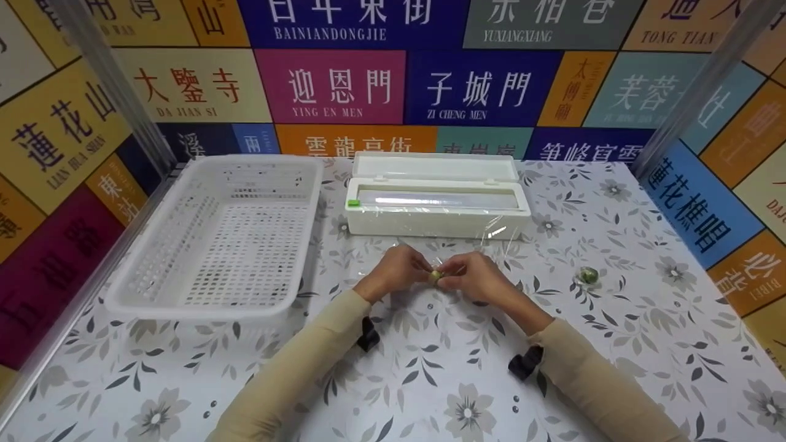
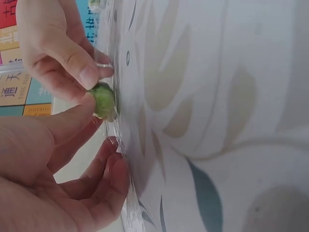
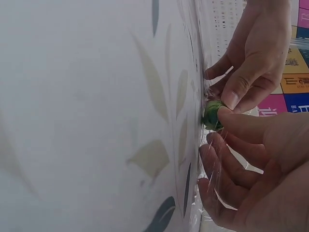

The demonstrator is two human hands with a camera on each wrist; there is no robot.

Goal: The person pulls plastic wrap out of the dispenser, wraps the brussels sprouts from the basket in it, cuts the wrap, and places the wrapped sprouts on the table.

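Observation:
Above the table, between both hands, is a small round green vegetable that looks like a Brussels sprout (image 1: 435,276). My left hand (image 1: 399,270) pinches it from the left with thumb and fingertips. From the other side, my right hand (image 1: 476,277) has thumb and fingers on it too. Clear cling film (image 3: 216,181) stretches around the fingers and lies under the sprout. The film runs from a white cling film dispenser (image 1: 439,222), whose lid stands up behind a roll. In the right wrist view the sprout (image 3: 212,115) sits right at the fingertips, close over the tabletop.
A large white perforated basket (image 1: 212,311) stands to the left of the dispenser. Another green sprout (image 1: 589,274), seemingly wrapped in film, lies on the table to the right. A green slider (image 1: 354,202) sits at the dispenser's left end. Sign-printed walls enclose the flower-patterned table (image 1: 430,374).

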